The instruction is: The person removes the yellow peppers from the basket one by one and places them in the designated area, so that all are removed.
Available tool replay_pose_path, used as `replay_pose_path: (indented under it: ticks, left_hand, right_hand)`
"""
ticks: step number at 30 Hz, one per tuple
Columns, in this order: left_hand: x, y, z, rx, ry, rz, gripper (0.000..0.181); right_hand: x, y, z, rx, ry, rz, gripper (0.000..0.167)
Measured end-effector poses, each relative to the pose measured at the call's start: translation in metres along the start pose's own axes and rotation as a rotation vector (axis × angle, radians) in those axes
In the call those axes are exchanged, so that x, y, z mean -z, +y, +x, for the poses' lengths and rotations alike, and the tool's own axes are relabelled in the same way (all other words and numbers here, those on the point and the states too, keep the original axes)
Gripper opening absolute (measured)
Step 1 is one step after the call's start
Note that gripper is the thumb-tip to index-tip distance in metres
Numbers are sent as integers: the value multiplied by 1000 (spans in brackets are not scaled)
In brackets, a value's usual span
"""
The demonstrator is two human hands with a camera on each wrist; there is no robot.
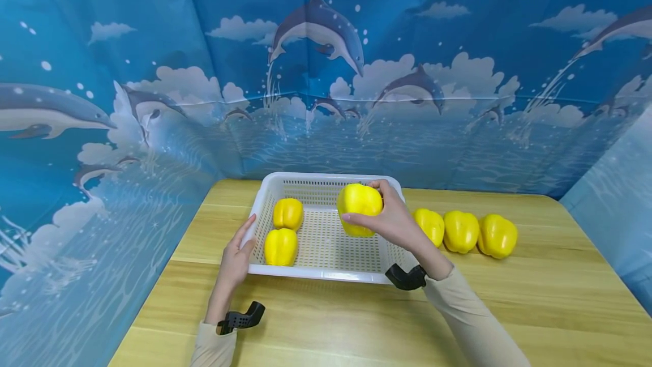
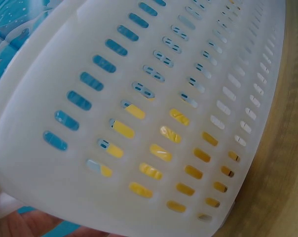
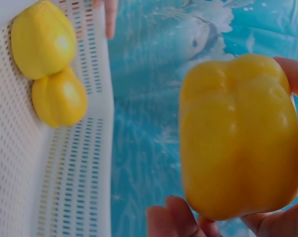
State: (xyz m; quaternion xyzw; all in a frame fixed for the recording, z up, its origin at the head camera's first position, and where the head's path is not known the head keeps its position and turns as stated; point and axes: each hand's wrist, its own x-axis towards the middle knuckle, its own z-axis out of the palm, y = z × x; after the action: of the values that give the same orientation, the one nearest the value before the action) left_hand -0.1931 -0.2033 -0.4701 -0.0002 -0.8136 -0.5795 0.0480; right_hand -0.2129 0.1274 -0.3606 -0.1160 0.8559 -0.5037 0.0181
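A yellow bell pepper (image 1: pixel 359 203) is in my right hand (image 1: pixel 397 221), held between thumb and fingers above the right part of a white plastic basket (image 1: pixel 326 274). In the right wrist view the held pepper (image 3: pixel 240 143) looks glossy and lobed. My left hand (image 1: pixel 235 262) grips the basket's left rim; the left wrist view shows fingertips (image 2: pixel 25 224) at the rim, partly cut off by the frame. Inside the basket, against its left side, are two yellow bell peppers, a far one (image 1: pixel 288 214) and a near one (image 1: pixel 281 247).
Right of the basket, three more yellow bell peppers stand in a row: a left one (image 1: pixel 429 226), a middle one (image 1: pixel 460 231) and a right one (image 1: pixel 497 236). They rest on a wooden table (image 1: pixel 326 321). A blue dolphin-print curtain (image 1: pixel 305 140) hangs behind it.
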Motion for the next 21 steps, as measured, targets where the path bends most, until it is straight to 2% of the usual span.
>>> replay_pose_path:
  ticks: [10, 21]
  left_hand:
    - [0, 0, -1, 16, -10, -5, 50]
    - [1, 0, 1, 34, -11, 1, 49]
  right_hand:
    - [29, 10, -28, -53, 34, -57, 79]
    - [65, 43, -64, -151, 45, -127, 85]
